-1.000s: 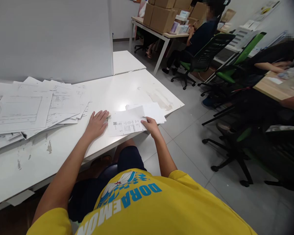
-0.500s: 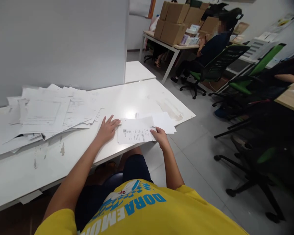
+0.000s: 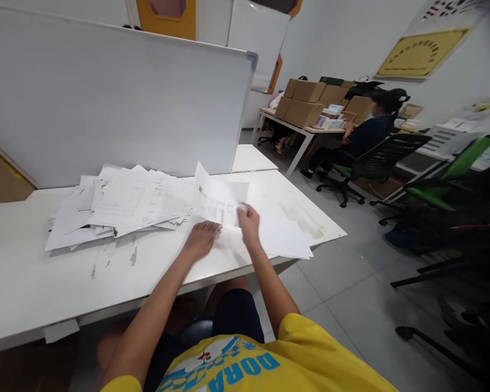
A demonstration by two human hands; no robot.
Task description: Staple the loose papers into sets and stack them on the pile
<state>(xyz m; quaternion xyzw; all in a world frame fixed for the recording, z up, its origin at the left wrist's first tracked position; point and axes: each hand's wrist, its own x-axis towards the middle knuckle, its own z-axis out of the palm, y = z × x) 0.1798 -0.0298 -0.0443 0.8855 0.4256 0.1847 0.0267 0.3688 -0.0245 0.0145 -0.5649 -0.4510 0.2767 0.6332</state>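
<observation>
My right hand (image 3: 249, 222) is closed on a printed sheet of paper (image 3: 216, 197), pinching its right edge. The sheet stands raised and bent above the table, its left corner tilted up; print on it is blurred. Beside its lower edge my left hand (image 3: 202, 238) rests palm down on the table (image 3: 163, 272), fingers laid out. A small shiny thing (image 3: 218, 229) lies at its fingertips, too small to name. Blank-looking white sheets (image 3: 288, 239) lie to the right, partly behind my right forearm. Left of my hands spreads a loose pile of printed papers (image 3: 124, 204).
A whiteboard (image 3: 118, 103) stands along the table's back. At the far right a person (image 3: 369, 133) sits at a desk stacked with cardboard boxes (image 3: 304, 111). Office chairs (image 3: 387, 158) stand on the grey floor. A cardboard box (image 3: 4, 177) is at the far left.
My right hand has lifted the printed sheet off the table and swung it left and upward. My left hand's fingers have drawn closer together. The view has tilted up.
</observation>
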